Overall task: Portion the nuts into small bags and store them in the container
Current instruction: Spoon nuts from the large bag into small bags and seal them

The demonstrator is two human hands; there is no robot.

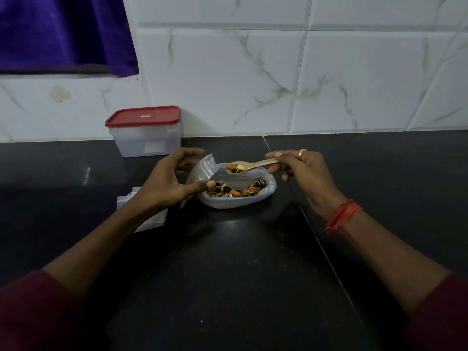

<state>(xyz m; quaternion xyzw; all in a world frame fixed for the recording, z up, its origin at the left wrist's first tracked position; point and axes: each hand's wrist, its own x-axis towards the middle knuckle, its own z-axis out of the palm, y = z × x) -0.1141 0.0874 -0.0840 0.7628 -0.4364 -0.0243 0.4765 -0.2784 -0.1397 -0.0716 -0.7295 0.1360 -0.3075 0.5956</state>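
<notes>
A black stone countertop [228,274] runs up to a wall of white marble-patterned tiles [253,84]. Near the middle of the counter lies a large clear plastic pouch [228,203], its mouth open, holding mixed nuts [235,191]: almonds, pistachios and dark pieces. Just above the pouch's far edge, the right hand [304,173] pinches the handle of a pale wooden spoon [255,165] between thumb and fingers; the spoon's bowl carries a small heap of nuts. Just left of the pouch, the left hand [167,181] grips a small clear plastic bag [202,168], fingers curled behind it and thumb in front. A stack of flat clear bags [152,221] lies under the left forearm. Behind the left hand, against the wall, stands a translucent square container [147,140] with its red lid [143,116] on. A purple cloth [63,31] hangs at upper left
</notes>
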